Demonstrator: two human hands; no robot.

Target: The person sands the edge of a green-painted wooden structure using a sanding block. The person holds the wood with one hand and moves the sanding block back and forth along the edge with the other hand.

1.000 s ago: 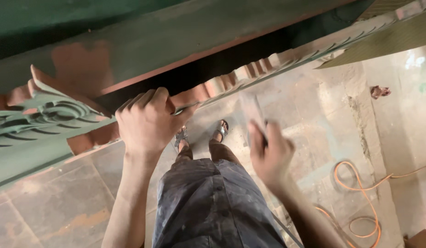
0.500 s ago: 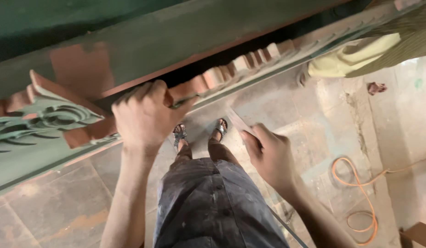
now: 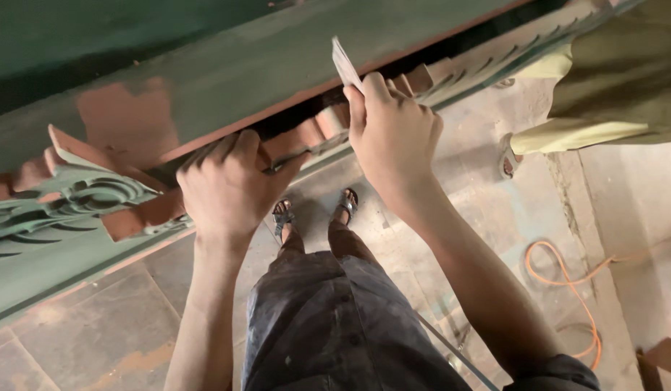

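A long green-painted metal gate frame [image 3: 227, 80] with red primer patches runs across the view. My left hand [image 3: 230, 185] grips its lower rail beside a green scroll ornament [image 3: 74, 206]. My right hand [image 3: 393, 134] is raised against the row of red pickets [image 3: 422, 76] and pinches a small pale sheet, likely sandpaper [image 3: 344, 64], pressed to the frame's edge.
Stone floor tiles [image 3: 96, 326] lie below, with my sandalled feet [image 3: 313, 210] and dark trousers. An orange hose [image 3: 567, 289] coils on the floor at right. Another person's yellow-green garment [image 3: 618, 80] and sandal [image 3: 508, 159] are at the upper right.
My right hand has risen from low beside my leg up to the pickets, bringing the pale sheet against the frame. The left hand keeps its grip on the rail.
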